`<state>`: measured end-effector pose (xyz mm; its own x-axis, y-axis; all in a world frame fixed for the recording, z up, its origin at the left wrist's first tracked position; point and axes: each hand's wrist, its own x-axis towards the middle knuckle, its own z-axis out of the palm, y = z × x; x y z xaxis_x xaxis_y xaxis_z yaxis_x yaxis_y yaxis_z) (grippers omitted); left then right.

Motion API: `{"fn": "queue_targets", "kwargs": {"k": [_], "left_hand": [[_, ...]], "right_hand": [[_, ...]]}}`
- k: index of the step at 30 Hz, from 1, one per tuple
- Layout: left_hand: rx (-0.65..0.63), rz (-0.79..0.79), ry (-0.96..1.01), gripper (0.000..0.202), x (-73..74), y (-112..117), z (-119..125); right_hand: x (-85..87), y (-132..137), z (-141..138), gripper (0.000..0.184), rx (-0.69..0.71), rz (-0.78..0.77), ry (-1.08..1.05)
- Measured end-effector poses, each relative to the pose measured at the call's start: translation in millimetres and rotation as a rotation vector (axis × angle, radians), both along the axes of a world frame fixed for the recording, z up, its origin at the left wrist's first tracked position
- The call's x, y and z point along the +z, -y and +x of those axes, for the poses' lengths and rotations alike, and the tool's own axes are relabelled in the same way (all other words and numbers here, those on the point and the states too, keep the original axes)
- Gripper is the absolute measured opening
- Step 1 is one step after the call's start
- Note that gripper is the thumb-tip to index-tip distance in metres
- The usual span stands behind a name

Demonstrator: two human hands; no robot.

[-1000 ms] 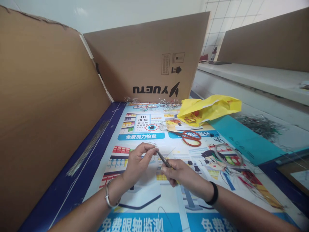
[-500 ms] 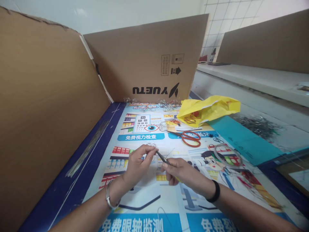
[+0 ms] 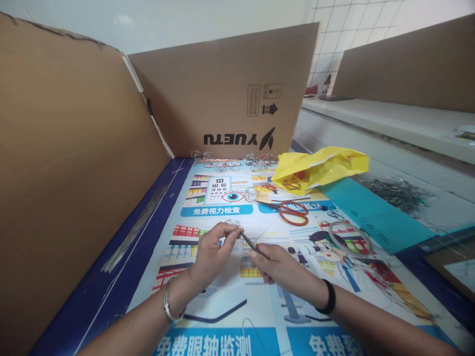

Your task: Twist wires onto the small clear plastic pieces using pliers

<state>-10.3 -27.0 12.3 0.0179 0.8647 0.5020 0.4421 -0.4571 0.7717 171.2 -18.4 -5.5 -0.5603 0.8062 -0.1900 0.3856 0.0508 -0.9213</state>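
Observation:
My left hand (image 3: 212,253) pinches a small tangle of thin silver wire (image 3: 234,223) between thumb and fingers, just above a printed eye-care poster (image 3: 222,301). My right hand (image 3: 277,264) is closed around slim dark pliers (image 3: 249,242), whose tip points up-left and meets the wire at my left fingertips. A silver bangle sits on my left wrist and a black band on my right wrist.
Red-handled scissors (image 3: 291,211) lie beyond my hands, with a yellow plastic bag (image 3: 322,167) behind them. A wire ring (image 3: 351,237) lies at the right. Straight wires (image 3: 133,230) lie at the left. Cardboard walls (image 3: 74,163) stand at left and back. Wire scraps (image 3: 399,190) pile at the right.
Both hands have shifted only slightly; the pliers tip stays at the wire in my left fingers.

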Motion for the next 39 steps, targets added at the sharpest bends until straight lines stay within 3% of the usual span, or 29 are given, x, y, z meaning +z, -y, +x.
{"fn": "queue_targets", "kwargs": {"k": [7, 11, 18, 28, 39], "left_hand": [[-0.008, 0.011, -0.007, 0.009, -0.2, 0, 0], [-0.040, 0.004, 0.047, 0.011, -2.5, 0, -1], [-0.116, -0.129, 0.235, 0.010, -3.2, -4, -3], [-0.082, -0.157, 0.167, 0.009, -2.4, -3, -3], [-0.102, -0.111, 0.110, 0.007, -6.2, -5, -5]], "right_hand": [[17.9, 3, -4, 0.034, -0.010, 0.097, 0.140], [16.2, 0, -4, 0.028, -0.002, 0.130, 0.140], [12.7, -1, -4, 0.027, 0.036, -0.011, -0.044], [9.6, -1, -3, 0.046, 0.066, -0.083, -0.117], [22.1, 5, -3, 0.037, 0.032, -0.218, -0.058]]}}
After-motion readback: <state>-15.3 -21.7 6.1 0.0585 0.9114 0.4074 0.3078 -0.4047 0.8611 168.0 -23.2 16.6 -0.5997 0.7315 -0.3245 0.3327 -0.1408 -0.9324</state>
